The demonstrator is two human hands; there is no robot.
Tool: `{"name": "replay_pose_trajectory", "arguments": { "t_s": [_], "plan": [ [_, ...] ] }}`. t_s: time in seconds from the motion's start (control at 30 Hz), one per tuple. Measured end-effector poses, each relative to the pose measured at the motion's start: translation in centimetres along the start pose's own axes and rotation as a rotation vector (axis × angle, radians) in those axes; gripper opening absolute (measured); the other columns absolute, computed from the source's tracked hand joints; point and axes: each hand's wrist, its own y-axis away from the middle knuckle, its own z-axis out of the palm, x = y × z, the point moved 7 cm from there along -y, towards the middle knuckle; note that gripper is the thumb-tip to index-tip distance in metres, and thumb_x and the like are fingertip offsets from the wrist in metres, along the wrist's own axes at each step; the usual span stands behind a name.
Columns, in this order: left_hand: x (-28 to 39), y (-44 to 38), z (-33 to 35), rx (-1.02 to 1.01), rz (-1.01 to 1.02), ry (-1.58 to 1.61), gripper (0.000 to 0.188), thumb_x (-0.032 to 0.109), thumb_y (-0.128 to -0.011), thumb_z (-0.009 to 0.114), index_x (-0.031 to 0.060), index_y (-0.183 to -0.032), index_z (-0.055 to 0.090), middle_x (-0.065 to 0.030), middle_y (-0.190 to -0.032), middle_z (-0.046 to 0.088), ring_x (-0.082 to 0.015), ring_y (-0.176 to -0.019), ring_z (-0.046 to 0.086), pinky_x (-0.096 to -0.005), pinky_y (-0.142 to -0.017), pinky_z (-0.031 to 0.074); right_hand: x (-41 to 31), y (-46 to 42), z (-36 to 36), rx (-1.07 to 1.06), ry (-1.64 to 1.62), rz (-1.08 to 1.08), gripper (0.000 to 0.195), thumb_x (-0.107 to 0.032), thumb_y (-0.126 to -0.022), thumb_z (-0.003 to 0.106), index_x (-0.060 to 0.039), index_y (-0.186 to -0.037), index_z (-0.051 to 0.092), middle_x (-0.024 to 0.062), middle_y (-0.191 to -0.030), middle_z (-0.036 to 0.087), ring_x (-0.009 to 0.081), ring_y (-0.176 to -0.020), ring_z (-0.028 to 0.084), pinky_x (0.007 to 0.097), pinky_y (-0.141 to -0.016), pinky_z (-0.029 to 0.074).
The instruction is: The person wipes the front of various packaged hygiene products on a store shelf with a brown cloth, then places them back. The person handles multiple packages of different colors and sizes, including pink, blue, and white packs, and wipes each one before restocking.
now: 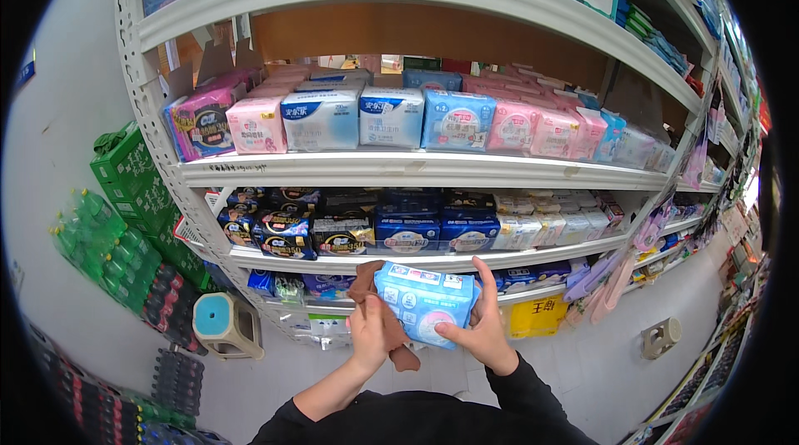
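Note:
In front of the lower shelves, a light blue plastic-wrapped pack of sanitary pads [426, 304] is between my two hands. My left hand [369, 331] grips a brown cloth [392, 320], which lies against the pack's left side and hangs below it. My right hand [484, 323] holds the pack's right end, the thumb on its printed front face and a finger raised beyond the top corner. Behind them stand rows of similar packs: pink, white and blue ones [459, 120] on the middle shelf, dark blue and black ones [407, 226] on the shelf below.
A white metal shelf edge [349, 171] runs across. On the left are a beige stool with a blue seat [212, 315], green bottles [112, 257], dark bottles and green cartons [134, 164]. A yellow bag [538, 318] hangs low; a small stool [661, 337] stands right.

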Motion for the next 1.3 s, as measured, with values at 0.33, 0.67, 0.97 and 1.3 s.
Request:
{"name": "replay_pose_trajectory", "arguments": {
  "t_s": [0.33,0.67,0.97,1.3],
  "plan": [
    [-1.8,2.5,3.4,-0.182,-0.053,0.155,0.084,0.013,-0.084,0.070,0.0045,-0.146,0.014,-0.0129,-0.136,0.040,-0.0222,-0.125,0.044,-0.0367,-0.105,0.036,-1.3,1.8,3.2,0.029,0.851,-0.411,0.076,-0.008,-0.072,0.072,-0.0007,-0.139,0.037,0.0222,-0.129,0.040,0.0387,-0.115,0.042,0.0418,-0.096,0.040],
    [-1.8,0.9,1.5,-0.382,-0.217,0.269,0.080,0.008,-0.077,0.075,0.0014,-0.140,0.027,-0.0115,-0.131,0.046,-0.0198,-0.119,0.049,-0.0371,-0.101,0.040,-5.4,0.9,1.2,-0.228,0.982,-0.434,0.051,-0.016,-0.076,0.075,-0.0108,-0.124,0.060,0.0139,-0.114,0.055,0.0282,-0.100,0.053,0.0375,-0.085,0.044],
    [1.5,1.9,1.7,-0.544,-0.101,0.089,0.086,0.013,-0.074,0.078,-0.0029,-0.141,0.028,-0.0146,-0.135,0.044,-0.0225,-0.126,0.042,-0.0376,-0.106,0.033,-6.9,-3.3,0.3,-0.810,0.903,-0.072,0.070,-0.040,-0.079,0.074,-0.0110,-0.137,0.046,0.0119,-0.110,0.056,0.0305,-0.098,0.059,0.0375,-0.080,0.049],
    [-0.2,3.7,-1.2,-0.064,-0.227,0.470,0.049,0.024,-0.096,0.052,-0.0048,-0.133,0.038,-0.0197,-0.131,0.049,-0.0285,-0.120,0.051,-0.0427,-0.100,0.044,-22.0,-16.2,-2.7,0.051,1.535,-1.341,0.069,-0.001,-0.062,0.079,-0.0119,-0.126,0.054,0.0136,-0.115,0.054,0.0334,-0.103,0.055,0.0392,-0.078,0.053]
  ]
}}
